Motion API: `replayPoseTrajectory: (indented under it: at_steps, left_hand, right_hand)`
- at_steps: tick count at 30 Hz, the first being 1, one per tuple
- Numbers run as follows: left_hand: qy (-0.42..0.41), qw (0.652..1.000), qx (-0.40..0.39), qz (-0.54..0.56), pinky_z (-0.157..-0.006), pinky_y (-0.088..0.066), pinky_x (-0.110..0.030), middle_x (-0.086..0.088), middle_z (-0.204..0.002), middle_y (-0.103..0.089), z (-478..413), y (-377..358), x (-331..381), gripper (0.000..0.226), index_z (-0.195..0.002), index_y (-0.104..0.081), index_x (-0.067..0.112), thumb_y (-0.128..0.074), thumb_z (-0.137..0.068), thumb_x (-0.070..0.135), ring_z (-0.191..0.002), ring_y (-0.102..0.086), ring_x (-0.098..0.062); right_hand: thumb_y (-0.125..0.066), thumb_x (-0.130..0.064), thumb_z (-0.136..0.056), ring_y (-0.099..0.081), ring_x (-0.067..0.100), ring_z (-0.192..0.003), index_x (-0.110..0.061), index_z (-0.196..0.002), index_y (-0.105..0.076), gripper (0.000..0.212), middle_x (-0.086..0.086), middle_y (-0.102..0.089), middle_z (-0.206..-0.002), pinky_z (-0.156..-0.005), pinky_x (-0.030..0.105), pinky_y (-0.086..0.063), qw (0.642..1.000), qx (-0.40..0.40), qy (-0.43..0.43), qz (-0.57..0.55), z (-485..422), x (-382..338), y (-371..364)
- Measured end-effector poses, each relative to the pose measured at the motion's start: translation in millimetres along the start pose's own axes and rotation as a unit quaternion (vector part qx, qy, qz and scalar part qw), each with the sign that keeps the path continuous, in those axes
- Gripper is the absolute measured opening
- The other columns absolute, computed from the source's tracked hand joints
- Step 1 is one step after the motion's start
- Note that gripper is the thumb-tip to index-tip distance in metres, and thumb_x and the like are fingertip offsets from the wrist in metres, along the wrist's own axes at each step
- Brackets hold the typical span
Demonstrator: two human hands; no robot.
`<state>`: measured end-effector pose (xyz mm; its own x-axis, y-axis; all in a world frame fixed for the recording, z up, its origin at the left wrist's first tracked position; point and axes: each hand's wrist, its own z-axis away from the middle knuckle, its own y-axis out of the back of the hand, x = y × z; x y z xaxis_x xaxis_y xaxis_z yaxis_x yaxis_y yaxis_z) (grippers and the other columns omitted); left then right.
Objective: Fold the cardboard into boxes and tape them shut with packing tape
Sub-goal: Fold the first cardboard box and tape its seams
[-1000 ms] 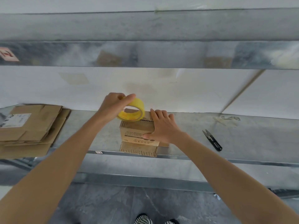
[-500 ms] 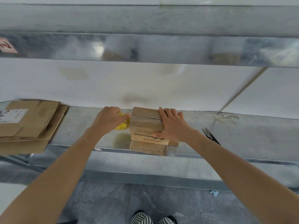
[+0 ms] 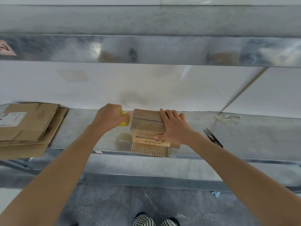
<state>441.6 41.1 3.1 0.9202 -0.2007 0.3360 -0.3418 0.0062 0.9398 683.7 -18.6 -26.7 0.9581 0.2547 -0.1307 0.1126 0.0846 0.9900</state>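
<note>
Right now the box [image 3: 147,128] is standing at the centre of the frame, on the metal shelf [image 3: 244,137] close to its front edge, with one flap [image 3: 149,151] lying flat below it toward the viewer. The right hand [image 3: 173,130] is gripping the box's right top corner: its fingers [image 3: 169,114] are lying close together over the top, and the thumb is pressing on the printed front face. The left hand [image 3: 108,119] is sitting just left of the box, fingers curled round a yellow tape roll [image 3: 124,122]. Most of the roll is hiding behind the hand, and only its right edge is showing, just beside the box's left side; whether it is touching the box cannot be told. A stack of flat cardboard [image 3: 31,126] is lying at the left edge of the frame, and small black snips [image 3: 212,138] are lying to the right, near the right forearm. Striped shoes [image 3: 154,221] are showing at the bottom centre.
</note>
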Motion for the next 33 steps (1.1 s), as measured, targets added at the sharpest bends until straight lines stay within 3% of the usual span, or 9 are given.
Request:
replayPoseTrajectory:
  at_steps: [6,9,12,14,16,22,26,29,33]
  left_hand:
    - [0.038,0.999,-0.023,0.032,-0.05,-0.027,-0.029,-0.002,-0.06,-0.048,8,-17,-1,0.055,-0.06,-0.042,0.012,-0.039,-0.072,0.065,-0.056,-0.042,-0.016]
    - [0.053,0.997,-0.017,0.045,-0.05,-0.027,-0.029,0.0,-0.059,-0.047,11,-20,1,0.054,-0.059,-0.04,0.013,-0.045,-0.079,0.063,-0.056,-0.042,-0.017]
    - [0.067,0.997,-0.001,0.028,-0.054,-0.03,-0.03,-0.001,-0.062,-0.05,15,-25,3,0.048,-0.06,-0.042,0.014,-0.05,-0.089,0.052,-0.061,-0.048,-0.019]
    - [0.074,0.997,0.001,0.024,-0.056,-0.031,-0.03,-0.001,-0.063,-0.051,17,-26,5,0.048,-0.061,-0.043,0.015,-0.048,-0.09,0.052,-0.063,-0.05,-0.02]
    - [0.083,0.996,-0.013,0.02,-0.057,-0.032,-0.03,0.0,-0.064,-0.051,18,-27,6,0.048,-0.061,-0.044,0.016,-0.048,-0.091,0.054,-0.064,-0.051,-0.02]
    - [0.128,0.969,-0.118,0.176,-0.062,-0.039,-0.03,-0.004,-0.071,-0.058,22,-9,5,0.033,-0.072,-0.056,0.015,-0.043,-0.059,0.043,-0.068,-0.052,-0.023]
    - [0.098,0.947,-0.186,0.245,-0.074,-0.051,-0.032,-0.005,-0.072,-0.068,31,-4,4,0.032,-0.11,-0.056,0.019,-0.058,-0.079,0.025,-0.069,-0.065,-0.021]
    - [0.078,0.913,-0.258,0.306,-0.068,-0.054,-0.032,-0.007,-0.068,-0.069,47,-6,11,0.022,-0.111,-0.057,0.017,-0.061,-0.089,0.017,-0.061,-0.063,-0.023]
    - [0.064,0.891,-0.275,0.354,-0.066,-0.054,-0.023,-0.011,-0.095,-0.071,69,-16,34,0.022,-0.11,-0.061,0.02,-0.065,-0.089,0.025,-0.079,-0.066,-0.018]
  right_hand:
    - [-0.052,-0.071,-0.076,-0.012,0.025,-0.14,-0.014,-0.15,0.0,0.107,0.004,-0.015,-0.152,-0.113,0.054,-0.013,0.999,-0.026,-0.015,0.021,-1,-5,4]
    - [-0.05,-0.054,-0.088,-0.003,0.03,-0.144,-0.016,-0.15,-0.001,0.088,0.009,-0.004,-0.157,-0.112,0.06,-0.005,0.994,0.012,0.033,0.103,8,-21,4]
    - [-0.047,-0.035,-0.093,-0.006,0.031,-0.144,-0.01,-0.15,-0.004,0.076,0.015,-0.007,-0.157,-0.115,0.053,-0.005,0.992,0.025,0.047,0.113,17,-47,-6]
    - [-0.041,-0.046,-0.093,0.002,0.028,-0.146,-0.008,-0.15,-0.003,0.078,0.014,0.001,-0.158,-0.117,0.047,0.001,0.999,0.002,-0.005,0.042,16,-62,-8]
    - [-0.038,-0.062,-0.088,0.003,0.026,-0.146,-0.008,-0.148,-0.014,0.084,0.013,-0.001,-0.159,-0.118,0.045,0.003,0.997,0.011,-0.068,-0.026,11,-76,-10]
    - [-0.043,-0.073,-0.081,-0.021,0.025,-0.139,-0.013,-0.129,-0.042,0.077,0.007,-0.034,-0.145,-0.113,0.05,-0.008,0.978,0.123,-0.155,-0.066,-2,-94,-24]
    - [-0.049,-0.064,-0.083,-0.025,0.022,-0.138,-0.013,-0.124,-0.047,0.065,0.004,-0.041,-0.14,-0.113,0.05,-0.009,0.977,0.144,-0.13,-0.088,4,-85,-24]
    - [-0.045,-0.063,-0.082,-0.015,0.016,-0.144,-0.016,-0.134,-0.043,0.07,0.0,-0.029,-0.153,-0.116,0.049,-0.001,0.985,0.104,-0.095,-0.101,18,-67,-19]
    - [-0.044,-0.062,-0.079,-0.011,0.015,-0.143,-0.026,-0.136,-0.044,0.068,-0.004,-0.024,-0.153,-0.115,0.047,-0.005,0.994,0.069,-0.045,-0.075,38,-32,-4]
